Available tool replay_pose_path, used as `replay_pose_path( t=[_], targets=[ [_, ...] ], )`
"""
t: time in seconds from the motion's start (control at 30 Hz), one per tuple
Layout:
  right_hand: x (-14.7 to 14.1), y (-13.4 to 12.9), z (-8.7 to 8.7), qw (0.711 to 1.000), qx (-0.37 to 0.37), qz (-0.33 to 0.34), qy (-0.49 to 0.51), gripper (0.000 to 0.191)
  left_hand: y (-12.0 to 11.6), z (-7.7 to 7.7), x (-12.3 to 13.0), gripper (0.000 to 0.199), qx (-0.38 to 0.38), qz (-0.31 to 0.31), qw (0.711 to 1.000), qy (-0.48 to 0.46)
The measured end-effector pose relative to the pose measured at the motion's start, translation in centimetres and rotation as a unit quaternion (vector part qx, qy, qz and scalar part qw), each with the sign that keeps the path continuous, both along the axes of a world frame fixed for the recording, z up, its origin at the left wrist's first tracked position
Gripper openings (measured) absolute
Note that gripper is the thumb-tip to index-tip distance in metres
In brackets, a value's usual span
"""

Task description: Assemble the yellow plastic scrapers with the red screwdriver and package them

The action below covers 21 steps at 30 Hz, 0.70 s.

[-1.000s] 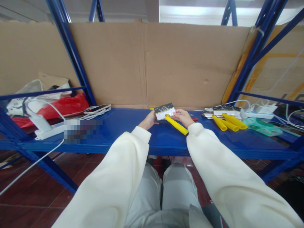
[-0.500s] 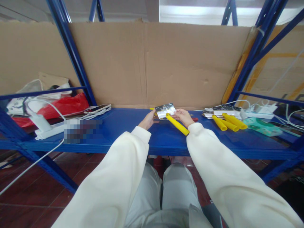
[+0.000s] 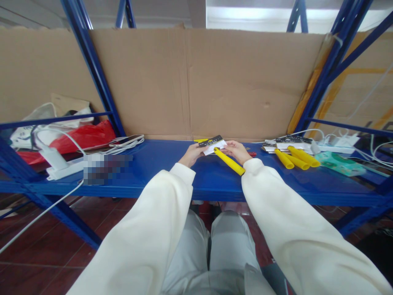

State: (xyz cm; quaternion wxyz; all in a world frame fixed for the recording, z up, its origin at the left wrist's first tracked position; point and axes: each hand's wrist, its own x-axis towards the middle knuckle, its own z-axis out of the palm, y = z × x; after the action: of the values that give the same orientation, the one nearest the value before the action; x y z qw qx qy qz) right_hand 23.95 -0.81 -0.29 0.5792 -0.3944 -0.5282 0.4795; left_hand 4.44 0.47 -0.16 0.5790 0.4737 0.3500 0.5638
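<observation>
My left hand (image 3: 192, 155) pinches the left side of a black-and-white card sleeve (image 3: 212, 144). On its other side, the fingers of my right hand (image 3: 238, 152) are closed at the edge. A yellow tube-like handle (image 3: 229, 162) sticks out from the sleeve and slants down towards my right cuff. What sits inside the sleeve cannot be seen. Just behind the hands, part of another yellow piece (image 3: 200, 140) shows on the blue shelf (image 3: 159, 164). A small red item (image 3: 252, 154) lies beside my right hand, mostly covered.
Several yellow handles (image 3: 294, 157) with card sleeves (image 3: 293, 143) lie to the right, beside a green packet (image 3: 339, 163) and white cables. On the left are a white power strip (image 3: 67, 168) and a red bag (image 3: 86, 137). Cardboard (image 3: 227, 82) stands behind, between blue posts (image 3: 95, 69).
The card sleeve has tilted in my hands, so its black band now runs slanting along the top and its white part looks narrower. Both hands stay in nearly the same place.
</observation>
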Motion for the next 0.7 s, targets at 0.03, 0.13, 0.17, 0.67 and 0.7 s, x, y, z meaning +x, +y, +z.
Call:
replay_pose_path(
  t=[0.03,0.13,0.17,0.67,0.7],
  targets=[
    [0.0,0.0,-0.1,1.0,0.003,0.011,-0.004,0.015,0.1,0.0,0.0,0.021,0.0,0.006,1.0,-0.005],
    [0.0,0.2,-0.3,0.998,0.015,0.051,-0.024,0.027,0.3,-0.1,0.0,0.024,0.0,0.029,1.0,-0.009],
    [0.0,0.3,-0.5,0.998,0.019,0.058,-0.034,0.03,0.4,-0.1,-0.1,0.025,0.001,0.036,0.999,-0.008],
    [0.1,0.3,-1.6,0.972,0.073,0.02,-0.22,0.068,0.5,0.1,0.0,0.024,-0.023,0.115,0.993,-0.005],
    [0.1,0.3,-1.6,0.968,0.084,0.009,-0.236,0.067,0.4,0.2,0.1,0.025,-0.026,0.129,0.991,-0.002]
  ],
)
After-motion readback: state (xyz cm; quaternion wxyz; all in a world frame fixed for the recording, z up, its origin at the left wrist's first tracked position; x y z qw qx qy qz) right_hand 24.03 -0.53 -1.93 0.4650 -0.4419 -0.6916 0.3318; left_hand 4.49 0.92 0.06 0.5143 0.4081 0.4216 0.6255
